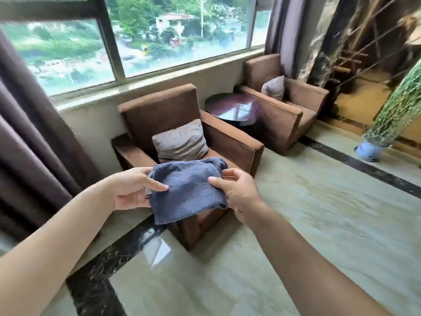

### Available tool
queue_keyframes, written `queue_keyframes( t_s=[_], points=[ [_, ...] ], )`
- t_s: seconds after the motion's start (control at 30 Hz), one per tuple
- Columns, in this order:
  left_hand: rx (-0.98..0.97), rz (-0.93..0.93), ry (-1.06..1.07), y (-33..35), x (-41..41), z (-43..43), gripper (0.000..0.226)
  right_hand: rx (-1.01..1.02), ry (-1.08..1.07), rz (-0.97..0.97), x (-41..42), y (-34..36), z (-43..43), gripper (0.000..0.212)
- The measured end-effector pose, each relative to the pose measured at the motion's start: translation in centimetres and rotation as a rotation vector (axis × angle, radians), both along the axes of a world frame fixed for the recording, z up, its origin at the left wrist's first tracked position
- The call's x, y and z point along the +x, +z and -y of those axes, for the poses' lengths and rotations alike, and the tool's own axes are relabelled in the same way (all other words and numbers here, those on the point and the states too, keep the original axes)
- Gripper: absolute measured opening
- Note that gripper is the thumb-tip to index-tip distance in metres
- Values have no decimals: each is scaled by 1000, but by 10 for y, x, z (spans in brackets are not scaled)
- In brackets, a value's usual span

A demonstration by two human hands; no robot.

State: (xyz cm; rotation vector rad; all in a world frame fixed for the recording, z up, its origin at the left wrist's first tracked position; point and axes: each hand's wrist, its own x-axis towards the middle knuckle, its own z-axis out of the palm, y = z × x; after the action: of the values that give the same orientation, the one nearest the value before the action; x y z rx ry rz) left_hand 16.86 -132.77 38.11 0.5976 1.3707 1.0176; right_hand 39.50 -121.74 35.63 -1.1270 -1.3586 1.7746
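A folded grey-blue cloth (189, 190) hangs in the air between my two hands, in front of a brown armchair. My left hand (134, 190) holds its left edge, thumb on top and fingers underneath. My right hand (237, 190) pinches the right edge, thumb on the near face and fingers curled behind. The cloth's lower part droops below my hands.
The near brown armchair (230, 142) has a beige cushion (182, 142) on its seat. A round dark side table (232, 106) stands between it and a second armchair (287, 115) with a cushion. Dark curtains (29, 133) hang at the left, and a potted plant (373, 147) stands on the glossy floor at the right.
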Motion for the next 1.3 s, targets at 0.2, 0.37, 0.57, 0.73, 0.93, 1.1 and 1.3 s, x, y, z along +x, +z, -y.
queue_keyframes(
  t_s=[0.2, 0.37, 0.57, 0.73, 0.93, 1.1, 1.3],
  points=[
    [-26, -10, -13, -23, 81, -177, 55, -21, -115, 61, 92, -11, -152, 32],
    [-31, 65, -33, -38, 98, -305, 44, -110, -121, 56, 111, -33, -277, 23],
    [-25, 124, -38, -66, 75, -487, 42, -104, -109, 105, 88, -53, -452, 13],
    [-61, 144, -57, -72, 59, -645, 48, -86, -91, 180, 75, -52, -604, 14],
    [-109, 185, -46, -76, 44, -794, 49, -122, -109, 188, 59, -65, -761, 13],
    [-134, 197, 11, -99, 31, -906, 43, -150, -64, 184, 45, -94, -884, 25],
    [-153, 249, 101, -135, 28, -1043, 56, -111, 25, 224, 46, -110, -1039, 14]
  ],
)
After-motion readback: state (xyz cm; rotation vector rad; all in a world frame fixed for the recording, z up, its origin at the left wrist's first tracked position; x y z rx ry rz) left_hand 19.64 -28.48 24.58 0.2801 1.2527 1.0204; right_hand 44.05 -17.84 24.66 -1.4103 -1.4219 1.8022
